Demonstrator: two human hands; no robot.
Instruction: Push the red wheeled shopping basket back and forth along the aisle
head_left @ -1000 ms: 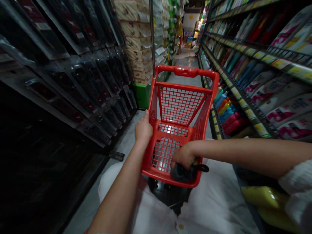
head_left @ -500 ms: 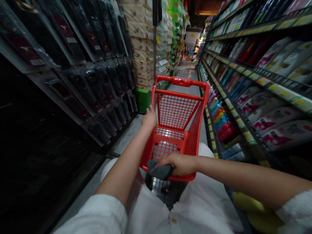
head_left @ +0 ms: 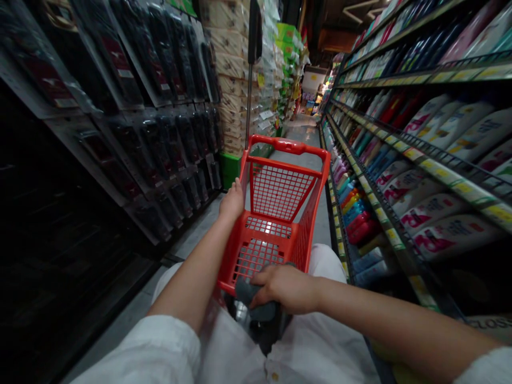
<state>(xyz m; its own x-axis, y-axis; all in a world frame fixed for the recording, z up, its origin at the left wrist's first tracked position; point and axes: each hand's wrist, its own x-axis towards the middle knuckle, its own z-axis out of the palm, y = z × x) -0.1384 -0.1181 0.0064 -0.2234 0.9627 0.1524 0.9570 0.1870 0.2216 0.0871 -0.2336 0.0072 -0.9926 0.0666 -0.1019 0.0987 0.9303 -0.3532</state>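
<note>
A red plastic basket cart (head_left: 276, 226) with lattice walls stands between my knees, and nothing shows inside it. My left hand (head_left: 232, 201) lies against the outside of its left wall near the rim, fingers stretched forward. At the near edge my right hand (head_left: 282, 285) is closed around a bunched dark grey cloth (head_left: 256, 301), fingers wrapped over it. A thin metal pole with a black grip (head_left: 255, 34) rises upright beside the cart's far left corner.
Packaged dark goods (head_left: 164, 133) hang on the left wall. Stacked tan packs (head_left: 230, 80) stand beyond. Shelves of bottles (head_left: 436, 224) run along the right. The grey-floored aisle (head_left: 302, 130) stretches ahead.
The cart has shifted slightly left and down in view, and both hands with it. The grey cloth now sits a little lower, still in my right hand.
</note>
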